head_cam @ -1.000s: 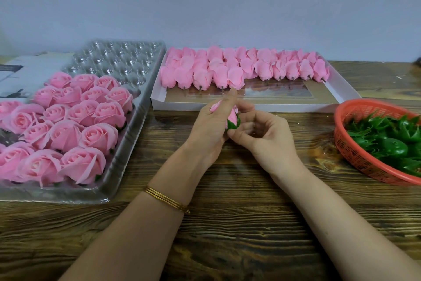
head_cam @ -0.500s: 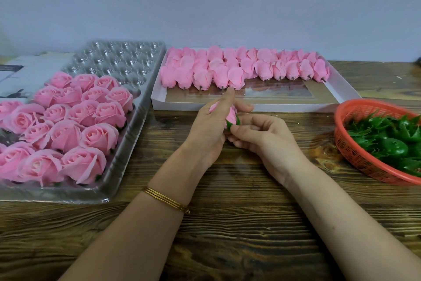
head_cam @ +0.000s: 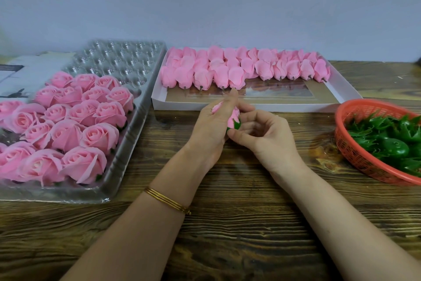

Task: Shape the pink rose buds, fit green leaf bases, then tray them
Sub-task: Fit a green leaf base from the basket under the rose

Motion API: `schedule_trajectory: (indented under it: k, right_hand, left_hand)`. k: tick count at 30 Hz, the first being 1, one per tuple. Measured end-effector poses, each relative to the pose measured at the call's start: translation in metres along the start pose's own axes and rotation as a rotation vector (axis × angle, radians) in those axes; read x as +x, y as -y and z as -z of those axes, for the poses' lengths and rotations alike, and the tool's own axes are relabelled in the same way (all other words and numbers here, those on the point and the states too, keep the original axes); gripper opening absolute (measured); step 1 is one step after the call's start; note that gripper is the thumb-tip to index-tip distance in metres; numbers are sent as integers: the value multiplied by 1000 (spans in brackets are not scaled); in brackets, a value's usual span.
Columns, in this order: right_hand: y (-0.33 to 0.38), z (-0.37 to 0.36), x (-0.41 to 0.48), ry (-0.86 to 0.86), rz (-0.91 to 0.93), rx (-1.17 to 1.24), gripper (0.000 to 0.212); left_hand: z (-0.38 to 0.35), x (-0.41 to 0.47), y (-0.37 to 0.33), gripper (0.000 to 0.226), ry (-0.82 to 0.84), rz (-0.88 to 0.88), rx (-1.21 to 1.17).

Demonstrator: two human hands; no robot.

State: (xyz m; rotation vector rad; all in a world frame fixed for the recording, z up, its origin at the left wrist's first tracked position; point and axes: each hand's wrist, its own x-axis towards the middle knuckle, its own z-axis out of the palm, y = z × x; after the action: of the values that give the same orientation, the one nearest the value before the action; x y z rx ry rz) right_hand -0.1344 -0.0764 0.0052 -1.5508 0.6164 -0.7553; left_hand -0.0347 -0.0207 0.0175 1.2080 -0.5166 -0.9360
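Above the middle of the wooden table my left hand [head_cam: 210,127] holds a pink rose bud [head_cam: 232,119], fingers wrapped round its petals. A green leaf base [head_cam: 236,125] sits on the bud's lower end. My right hand [head_cam: 262,133] pinches that green base from the right with thumb and fingertips. Most of the bud is hidden behind my left fingers. A clear plastic tray [head_cam: 127,144] on the left carries several opened pink roses [head_cam: 91,134].
A white flat box [head_cam: 341,91] behind my hands holds rows of closed pink buds [head_cam: 264,68]. A red mesh basket [head_cam: 355,157] of green leaf bases [head_cam: 394,146] stands at the right edge. Papers lie at the far left.
Both hands stay together on the bud. My right fingers have shifted slightly round the green base, and the bud has turned a little in my left hand.
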Motion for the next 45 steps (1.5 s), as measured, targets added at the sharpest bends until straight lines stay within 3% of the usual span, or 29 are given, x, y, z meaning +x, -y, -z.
schedule_trajectory:
  k: [4,16,32,45]
  right_hand:
    - [0,-1,0,-4,26,-66,36]
    - [3,4,2,80,-248,228,17]
    - [-3,0,2,-23,37,11,28]
    - [-8,-2,1,-7,107,-131,32]
  left_hand:
    - [2,1,1,39,1,-5,-11]
    - [4,6,4,51,3,-20,-12]
    - [1,4,5,36,6,-24,19]
    - [-1,4,9,32,-9,-33,70]
